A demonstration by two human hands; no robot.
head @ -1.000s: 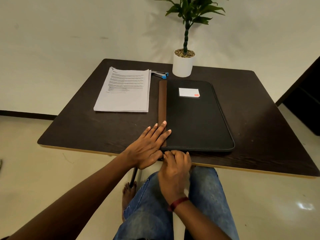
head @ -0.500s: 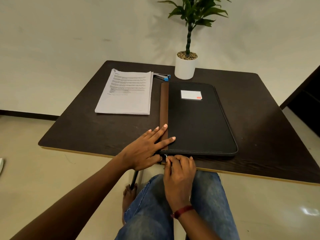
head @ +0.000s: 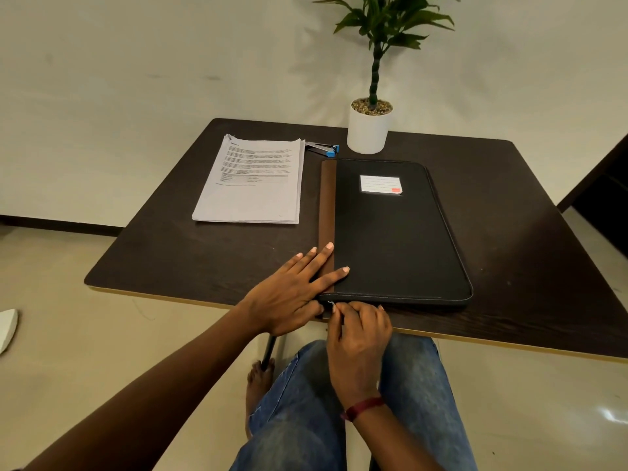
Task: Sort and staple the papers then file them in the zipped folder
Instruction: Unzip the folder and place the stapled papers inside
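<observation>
A black zipped folder (head: 397, 239) with a brown spine strip and a white label lies closed on the dark table (head: 190, 253). My left hand (head: 292, 290) lies flat with straight fingers on the folder's near left corner, pressing it down. My right hand (head: 360, 331) is at the folder's near edge, its fingertips pinching the small metal zip pull (head: 330, 304) at that corner. A stack of printed papers (head: 253, 181) lies to the left of the folder. A blue and silver stapler (head: 323, 149) sits just behind the papers.
A white pot with a green plant (head: 368, 129) stands at the table's far edge, behind the folder. My jeans-clad legs and a bare foot show below the table's near edge. A dark piece of furniture is at the far right.
My view has tilted slightly. Both hands stay at the folder's near left corner; my right hand's fingers have closed in on the zip pull.
</observation>
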